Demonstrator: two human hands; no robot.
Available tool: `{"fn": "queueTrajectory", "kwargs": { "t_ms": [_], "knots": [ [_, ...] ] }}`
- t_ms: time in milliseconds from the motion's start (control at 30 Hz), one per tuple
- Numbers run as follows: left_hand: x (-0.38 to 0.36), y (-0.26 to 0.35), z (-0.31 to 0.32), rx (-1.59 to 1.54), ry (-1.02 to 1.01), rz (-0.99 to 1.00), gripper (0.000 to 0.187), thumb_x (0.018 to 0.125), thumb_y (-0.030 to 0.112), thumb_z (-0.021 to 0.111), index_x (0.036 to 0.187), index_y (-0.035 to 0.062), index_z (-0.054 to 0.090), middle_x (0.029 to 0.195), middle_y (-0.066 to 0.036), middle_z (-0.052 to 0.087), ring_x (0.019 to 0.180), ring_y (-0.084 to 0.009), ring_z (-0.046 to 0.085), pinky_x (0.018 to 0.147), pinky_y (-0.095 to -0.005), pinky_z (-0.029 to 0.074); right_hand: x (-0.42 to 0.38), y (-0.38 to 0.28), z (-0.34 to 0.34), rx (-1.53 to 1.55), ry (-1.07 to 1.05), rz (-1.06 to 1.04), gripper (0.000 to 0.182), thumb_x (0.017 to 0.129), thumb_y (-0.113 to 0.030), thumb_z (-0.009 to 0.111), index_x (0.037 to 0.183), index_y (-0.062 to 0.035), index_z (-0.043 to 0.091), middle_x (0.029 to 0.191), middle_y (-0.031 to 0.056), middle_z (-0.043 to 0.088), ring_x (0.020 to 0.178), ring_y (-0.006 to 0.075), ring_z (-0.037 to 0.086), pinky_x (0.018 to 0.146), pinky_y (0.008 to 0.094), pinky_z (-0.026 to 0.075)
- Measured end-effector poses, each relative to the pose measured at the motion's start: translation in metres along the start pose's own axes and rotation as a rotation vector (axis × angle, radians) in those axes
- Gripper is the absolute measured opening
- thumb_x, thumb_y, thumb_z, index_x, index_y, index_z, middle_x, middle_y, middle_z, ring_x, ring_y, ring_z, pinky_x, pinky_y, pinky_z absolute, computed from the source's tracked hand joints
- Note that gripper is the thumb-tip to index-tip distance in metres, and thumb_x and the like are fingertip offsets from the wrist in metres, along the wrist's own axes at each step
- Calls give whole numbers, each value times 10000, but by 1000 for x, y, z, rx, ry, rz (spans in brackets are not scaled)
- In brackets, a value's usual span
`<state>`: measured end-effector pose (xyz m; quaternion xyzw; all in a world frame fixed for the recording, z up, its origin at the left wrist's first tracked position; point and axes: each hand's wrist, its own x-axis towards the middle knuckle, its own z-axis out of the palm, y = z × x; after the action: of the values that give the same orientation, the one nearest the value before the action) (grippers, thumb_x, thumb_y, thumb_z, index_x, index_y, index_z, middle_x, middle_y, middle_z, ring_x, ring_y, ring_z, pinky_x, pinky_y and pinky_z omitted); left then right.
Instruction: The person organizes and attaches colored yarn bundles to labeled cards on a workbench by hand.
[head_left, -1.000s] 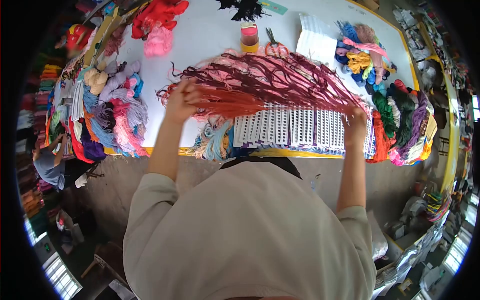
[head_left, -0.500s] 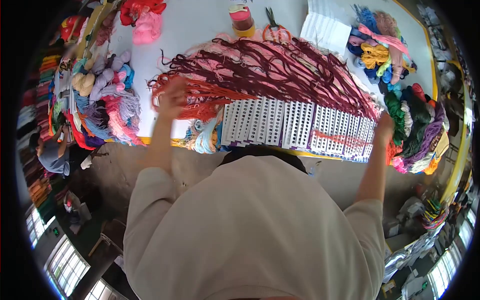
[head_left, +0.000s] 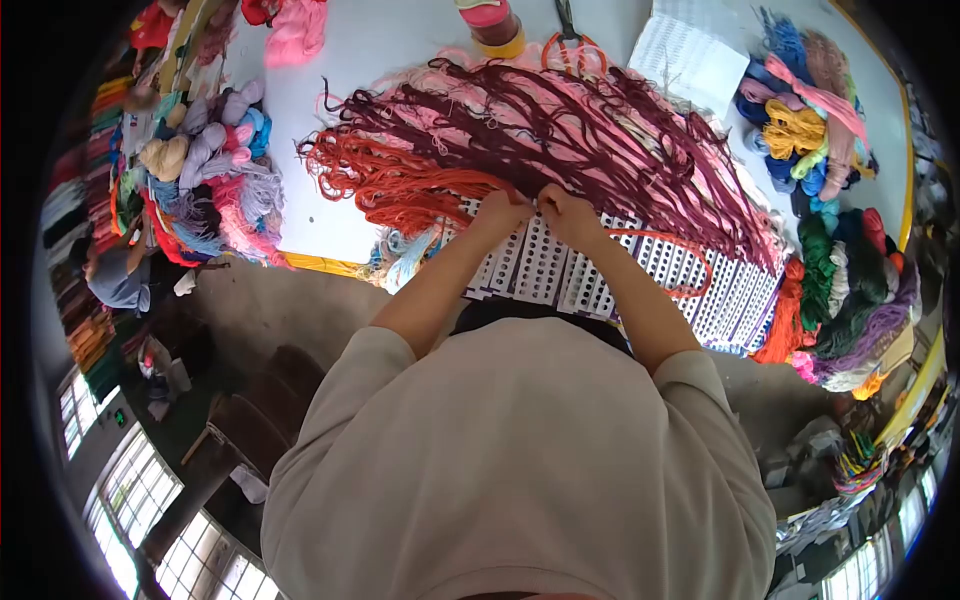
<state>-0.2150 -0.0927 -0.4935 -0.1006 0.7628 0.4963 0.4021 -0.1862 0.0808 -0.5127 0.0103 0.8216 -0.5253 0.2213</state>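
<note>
My left hand and my right hand are almost touching above a row of white punched cards. The left fingers are pinched at the end of a bundle of orange-red yarn that fans out to the left. My right fingers are closed too, and a loose red strand trails from beside that hand over the cards to the right. Exactly where the strands pass between the fingertips is hidden. Dark maroon yarn lies just beyond both hands, over pink yarn.
Scissors, a pink-lidded jar and printed sheets are at the back. Coloured yarn skeins lie piled at left and right. A person is at far left.
Both hands came inward from far apart and met over the cards. The red strand on the cards now curves in a loop toward my right hand. The view has shifted slightly.
</note>
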Motion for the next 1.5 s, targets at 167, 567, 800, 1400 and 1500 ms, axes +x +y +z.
{"fn": "queueTrajectory", "kwargs": {
  "t_ms": [167, 567, 800, 1400, 1500],
  "knots": [
    [6, 0, 1, -428, -159, -214, 196, 847, 163, 560, 679, 62, 553, 486, -7, 430, 381, -113, 344, 378, -301, 243, 5, -5, -15, 191, -202, 183, 109, 924, -131, 521, 993, -66, 469, 642, 73, 549, 521, 144, 539, 491, 296, 454],
    [1, -5, -36, -872, -147, -214, 158, 876, 113, 532, 998, 63, 619, 750, -51, 620, 407, -71, 321, 386, -219, 235, 6, 12, -1, 213, -144, 220, 200, 869, -218, 590, 1031, -103, 559, 677, 70, 605, 569, 155, 574, 556, 308, 466],
    [-11, 24, -5, -253, -315, -202, 283, 876, 137, 505, 1146, 84, 571, 828, -97, 672, 413, -72, 389, 375, -224, 301, 15, -1, -13, 232, -183, 296, 246, 832, -274, 615, 914, -52, 679, 767, 110, 652, 702, 194, 614, 659, 303, 473],
    [-112, 3, -289, -627, 874, 153, 254, 955, 136, 476, 1148, 5, 575, 671, 5, 522, 432, -48, 269, 373, -191, 205, 3, -10, -13, -407, -81, 96, 265, 860, -266, 600, 1104, -197, 525, 779, 135, 652, 760, 344, 643, 657, 447, 492],
    [-118, -12, -250, -683, 576, -17, 275, 964, 202, 471, 1121, 11, 590, 745, -24, 613, 424, -55, 267, 388, -207, 208, 4, -13, -14, -347, -63, 141, 273, 857, -206, 588, 1124, -192, 532, 777, 143, 645, 775, 352, 638, 669, 451, 489]
  ]
}}
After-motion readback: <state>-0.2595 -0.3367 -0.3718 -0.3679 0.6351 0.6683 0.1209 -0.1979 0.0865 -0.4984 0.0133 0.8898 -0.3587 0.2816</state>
